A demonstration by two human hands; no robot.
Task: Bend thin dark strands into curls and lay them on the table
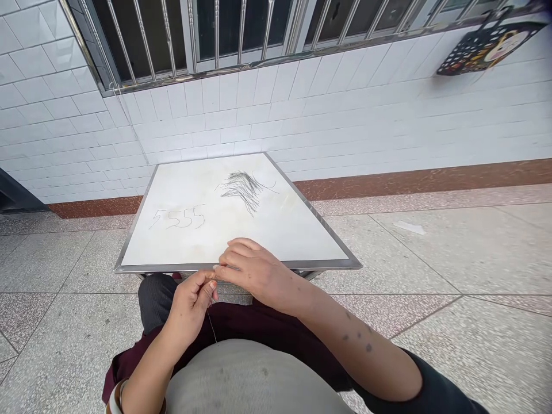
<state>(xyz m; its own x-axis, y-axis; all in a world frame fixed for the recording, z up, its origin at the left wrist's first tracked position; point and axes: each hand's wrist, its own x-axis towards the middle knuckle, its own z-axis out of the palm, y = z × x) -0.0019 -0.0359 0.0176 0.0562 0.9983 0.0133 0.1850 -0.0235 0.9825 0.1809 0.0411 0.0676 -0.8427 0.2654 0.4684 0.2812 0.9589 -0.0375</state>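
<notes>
White tiled wall, barred window; small white table (181, 247) w/ metal rim. Left hand (190, 305) pinches thin wire strand (211, 325), hanging over lap. Right hand (254, 273) at near table edge, fingertips closed, meeting left's. Loose wire bundle (244, 188) far side; four bent pieces (179, 218) lie apart.

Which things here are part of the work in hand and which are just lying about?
In use: left hand pinching a thin strand; right hand touching it; hair pile; bent strands; table.
Lying about: paper scrap; patterned bag.
</notes>
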